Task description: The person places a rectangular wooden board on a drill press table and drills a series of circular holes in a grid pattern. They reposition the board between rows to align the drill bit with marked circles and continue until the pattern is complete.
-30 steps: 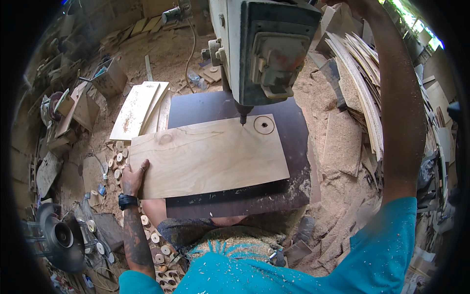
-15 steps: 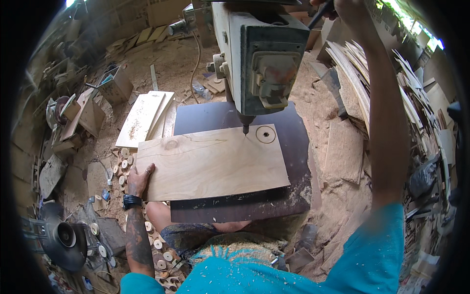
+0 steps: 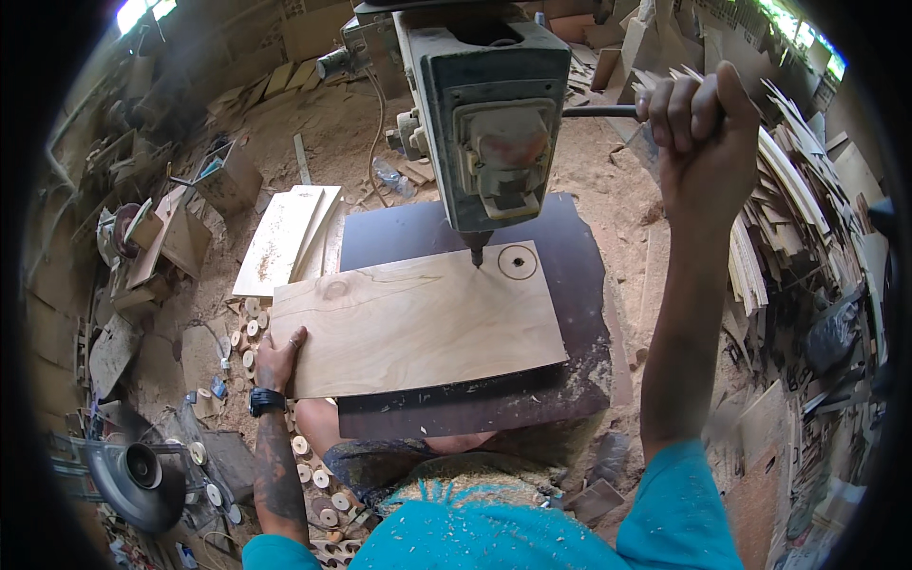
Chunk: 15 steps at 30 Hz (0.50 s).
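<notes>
A light plywood board (image 3: 418, 328) lies on a dark panel (image 3: 570, 228). My left hand (image 3: 276, 363) grips the board's left edge, thumb on top and the other fingers mostly hidden. Over the board's far right part stands a drill press (image 3: 489, 123), its chuck and tool (image 3: 477, 251) pointing down; whether the tip touches the wood I cannot tell. My right hand (image 3: 698, 123), raised at the right, is closed round the end of the press's dark lever (image 3: 600, 111). Beside the tool, near the board's far right corner, a ring is cut around a dark centre hole (image 3: 518, 262).
More pale boards (image 3: 280, 237) are stacked left of the panel. Several small wooden discs (image 3: 249, 359) lie by my left arm. A round-bladed machine or fan (image 3: 142, 465) stands at lower left. Wood offcuts (image 3: 793, 209) pile up at right, and sawdust covers the floor.
My right hand has come down from the top edge, swinging the lever to about level. The left hand stays on the board. The whole view has shifted slightly.
</notes>
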Available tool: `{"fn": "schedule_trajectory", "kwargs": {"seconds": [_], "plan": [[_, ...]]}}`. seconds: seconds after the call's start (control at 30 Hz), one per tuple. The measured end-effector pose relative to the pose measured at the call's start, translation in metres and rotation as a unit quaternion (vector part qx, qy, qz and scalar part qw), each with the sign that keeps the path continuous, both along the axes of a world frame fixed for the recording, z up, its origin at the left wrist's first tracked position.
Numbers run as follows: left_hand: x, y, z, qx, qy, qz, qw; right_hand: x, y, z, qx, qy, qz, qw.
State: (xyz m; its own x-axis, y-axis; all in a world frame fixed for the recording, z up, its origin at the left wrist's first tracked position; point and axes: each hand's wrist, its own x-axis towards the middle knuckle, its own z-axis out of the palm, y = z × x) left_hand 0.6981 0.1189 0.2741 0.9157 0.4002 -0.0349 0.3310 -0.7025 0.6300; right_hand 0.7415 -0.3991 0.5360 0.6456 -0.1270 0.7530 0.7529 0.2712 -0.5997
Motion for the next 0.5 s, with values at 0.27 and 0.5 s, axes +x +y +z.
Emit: {"fn": "schedule_trajectory", "kwargs": {"seconds": [0.27, 0.5], "plan": [[0.002, 0.009, -0.008, 0.003, 0.0, -0.006, 1.0, -0.023, 0.019, -0.025, 0.023, -0.047, -0.057, 0.997], [0.001, 0.005, -0.003, -0.019, -0.001, -0.008, 1.0, -0.031, 0.022, -0.043, 0.047, -0.057, -0.054, 0.996]]}}
